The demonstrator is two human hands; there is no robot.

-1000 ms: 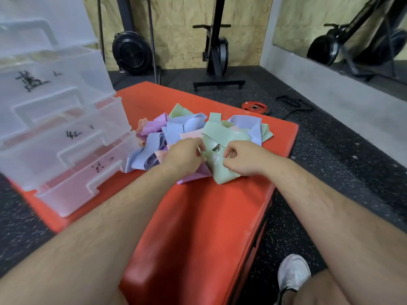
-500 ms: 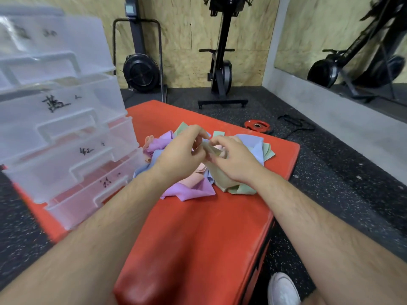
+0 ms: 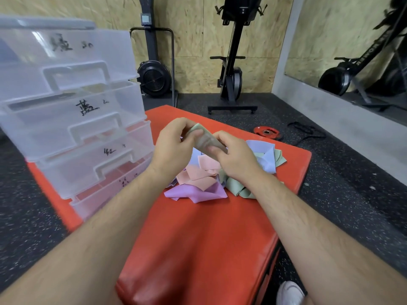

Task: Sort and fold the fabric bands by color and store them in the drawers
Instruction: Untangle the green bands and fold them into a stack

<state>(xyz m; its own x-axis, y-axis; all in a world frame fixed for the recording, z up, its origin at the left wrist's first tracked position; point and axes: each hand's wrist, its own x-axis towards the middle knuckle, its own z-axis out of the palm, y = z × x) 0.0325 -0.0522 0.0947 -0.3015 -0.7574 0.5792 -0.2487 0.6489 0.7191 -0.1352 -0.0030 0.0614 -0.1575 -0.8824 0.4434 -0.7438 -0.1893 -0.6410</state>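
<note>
Green band (image 3: 207, 139): raised right of drawers (image 3: 77, 119), part-folded, pinched at both ends.
Left grip (image 3: 174, 146): closed on band's upper end.
Right grip (image 3: 237, 157): closed on lower end.
Pile (image 3: 193, 192) (purple, pink, blue, green): loose on tabletop (image 3: 209, 238), right of drawers, below band.
Drawers: pushed in; contents unclear.
Progress, judged: early; one fold underway, pile unsorted, storing left.
</note>
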